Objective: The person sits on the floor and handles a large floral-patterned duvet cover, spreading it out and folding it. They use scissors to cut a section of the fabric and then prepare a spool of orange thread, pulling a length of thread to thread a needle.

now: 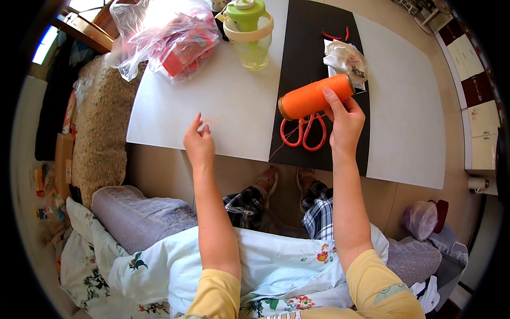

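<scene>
My right hand (pixel 346 119) grips one end of a big spool of orange thread (pixel 313 97), thumb on top, holding it tilted above the black strip of the table. Just below the spool lie red-handled scissors (pixel 303 133); their blades are hidden behind it. A thin strand of orange thread (pixel 277 151) trails beside the handles to the table's near edge. My left hand (pixel 200 143) is over the table's left near edge, index finger raised and thumb apart from it. Faint orange wisps show beside its fingertips; whether the hand touches them I cannot tell.
A clear plastic bag (pixel 170 45) with red packages stands at the back left, next to a green-lidded bottle (pixel 248 42). Beyond the spool are a crumpled white wrapper (pixel 342 58) and two red chillies (pixel 346 34). A floral cloth (pixel 281 255) covers my lap.
</scene>
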Motion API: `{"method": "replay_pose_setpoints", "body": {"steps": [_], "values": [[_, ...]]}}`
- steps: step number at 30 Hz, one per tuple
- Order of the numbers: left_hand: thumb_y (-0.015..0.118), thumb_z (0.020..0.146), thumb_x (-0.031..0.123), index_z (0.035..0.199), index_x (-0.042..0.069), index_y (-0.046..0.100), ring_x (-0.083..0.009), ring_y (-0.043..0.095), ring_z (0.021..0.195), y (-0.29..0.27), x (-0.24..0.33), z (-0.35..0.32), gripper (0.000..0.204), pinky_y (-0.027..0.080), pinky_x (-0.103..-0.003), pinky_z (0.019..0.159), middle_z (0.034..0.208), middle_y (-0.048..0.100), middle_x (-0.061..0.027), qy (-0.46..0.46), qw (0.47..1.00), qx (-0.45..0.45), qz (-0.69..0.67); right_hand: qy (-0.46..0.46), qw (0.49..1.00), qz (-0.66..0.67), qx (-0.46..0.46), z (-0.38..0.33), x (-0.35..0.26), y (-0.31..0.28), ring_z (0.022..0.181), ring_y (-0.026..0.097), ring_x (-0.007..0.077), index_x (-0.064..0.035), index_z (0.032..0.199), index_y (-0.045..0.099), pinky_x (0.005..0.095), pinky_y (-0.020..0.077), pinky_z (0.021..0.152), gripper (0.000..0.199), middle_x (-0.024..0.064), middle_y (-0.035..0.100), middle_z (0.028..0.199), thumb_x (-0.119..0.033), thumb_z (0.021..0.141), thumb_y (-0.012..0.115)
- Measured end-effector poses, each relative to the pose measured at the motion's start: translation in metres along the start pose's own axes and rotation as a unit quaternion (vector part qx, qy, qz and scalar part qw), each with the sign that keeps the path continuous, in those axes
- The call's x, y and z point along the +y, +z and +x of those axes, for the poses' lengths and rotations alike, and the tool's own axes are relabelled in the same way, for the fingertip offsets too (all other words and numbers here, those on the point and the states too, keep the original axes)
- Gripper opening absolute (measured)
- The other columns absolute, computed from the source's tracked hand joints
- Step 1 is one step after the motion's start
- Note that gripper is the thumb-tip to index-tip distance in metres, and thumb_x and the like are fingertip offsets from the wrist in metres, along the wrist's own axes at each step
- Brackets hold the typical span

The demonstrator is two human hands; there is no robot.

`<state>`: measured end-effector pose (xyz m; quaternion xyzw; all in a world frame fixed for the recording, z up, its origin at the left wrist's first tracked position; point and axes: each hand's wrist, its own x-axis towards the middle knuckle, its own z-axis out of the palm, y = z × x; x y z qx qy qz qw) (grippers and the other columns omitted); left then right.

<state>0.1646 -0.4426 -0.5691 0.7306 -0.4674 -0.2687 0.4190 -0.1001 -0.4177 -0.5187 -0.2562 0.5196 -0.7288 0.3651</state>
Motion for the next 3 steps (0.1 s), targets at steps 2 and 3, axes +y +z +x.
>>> {"method": "replay_pose_setpoints", "body": {"steps": [2,3], "values": [[0.056,0.085,0.006,0.111,0.007,0.062,-0.0106,0.054,0.067,0.0039,0.0111,-0.0060,0.027,0.045,-0.027,0.061,0.094,0.061,-0.0076,0.129,0.991,0.010,0.046,0.017,1.000,0.013,-0.006,-0.0009,-0.0001,0.0011,0.074,0.056,0.0080,0.0050,0.095,0.061,0.0217,0.0475,0.069,0.032,0.0053,0.061,0.086,-0.015,0.073,0.074],[0.056,0.085,0.006,0.111,0.007,0.062,-0.0106,0.054,0.067,0.0053,0.0113,-0.0064,0.027,0.045,-0.027,0.061,0.094,0.061,-0.0076,0.129,0.991,0.008,0.046,0.025,1.000,0.018,-0.007,-0.0012,-0.0003,0.0008,0.075,0.057,0.0085,0.0047,0.096,0.061,0.0219,0.0479,0.070,0.032,0.0055,0.061,0.088,-0.015,0.073,0.074]]}}
